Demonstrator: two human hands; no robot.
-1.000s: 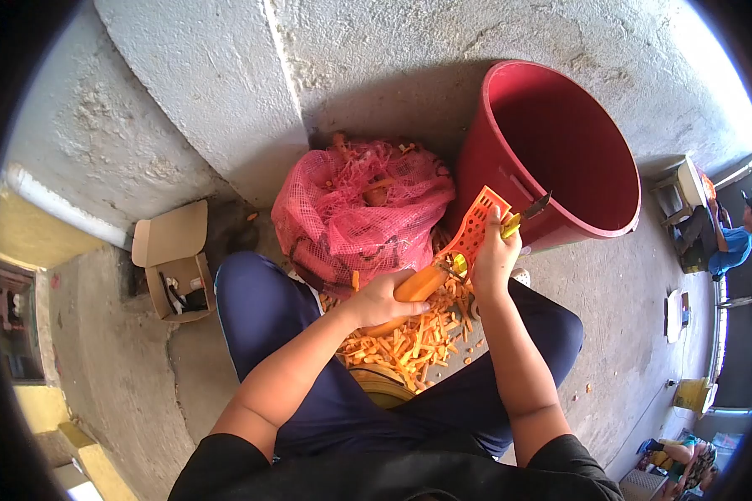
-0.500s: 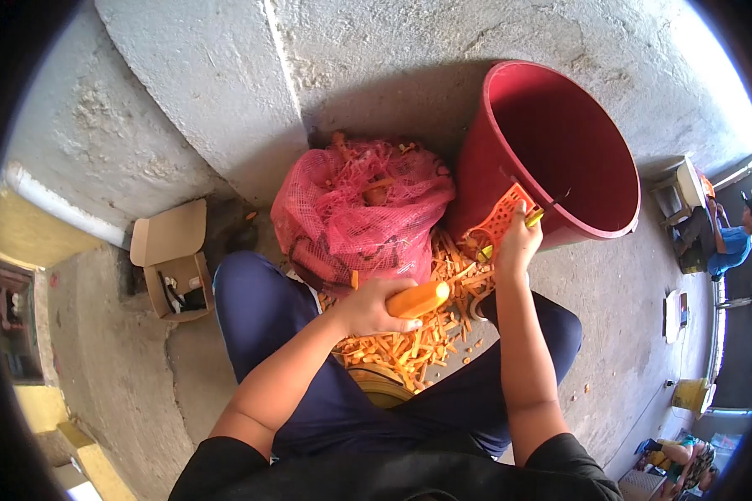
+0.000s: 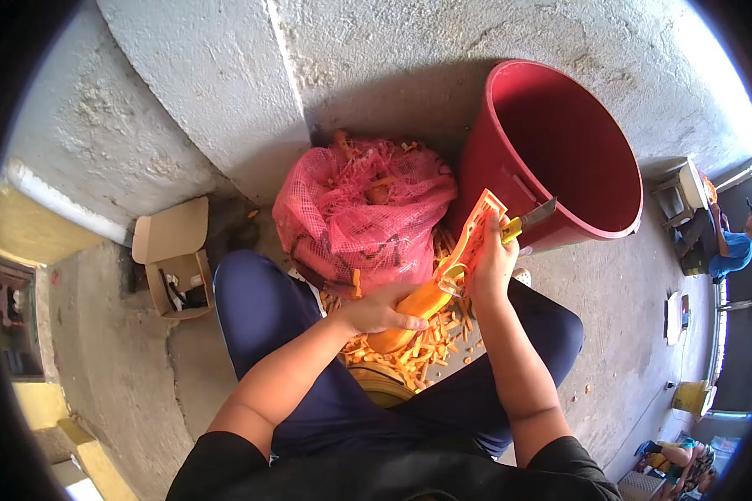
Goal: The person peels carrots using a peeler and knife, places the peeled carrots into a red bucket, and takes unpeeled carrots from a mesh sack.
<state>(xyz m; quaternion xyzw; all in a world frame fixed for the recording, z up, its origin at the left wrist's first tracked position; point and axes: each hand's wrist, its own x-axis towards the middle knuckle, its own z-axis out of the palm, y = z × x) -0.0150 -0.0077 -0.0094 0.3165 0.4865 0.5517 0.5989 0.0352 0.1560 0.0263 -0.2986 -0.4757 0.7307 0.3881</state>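
My left hand (image 3: 380,311) is closed around a thick, smooth orange carrot (image 3: 429,299), which tilts up to the right. My right hand (image 3: 495,265) is closed on an orange perforated peeler (image 3: 482,224), whose head meets the carrot's upper end. In that same hand is a yellow-handled knife (image 3: 512,230), its blade pointing to the upper right, away from the carrot. Below both hands lies a heap of orange peel strips (image 3: 422,355). A yellowish round container (image 3: 378,386) shows partly between my legs.
A pink mesh sack (image 3: 359,213) with orange scraps on top stands ahead. Right of it, a large red bucket (image 3: 510,142) leans toward me. An open cardboard box (image 3: 171,259) sits at left against the wall. Two people (image 3: 731,250) are far right.
My right hand has come down and left, bringing the peeler onto the carrot. The carrot has tilted more steeply, and the knife blade now shows clearly.
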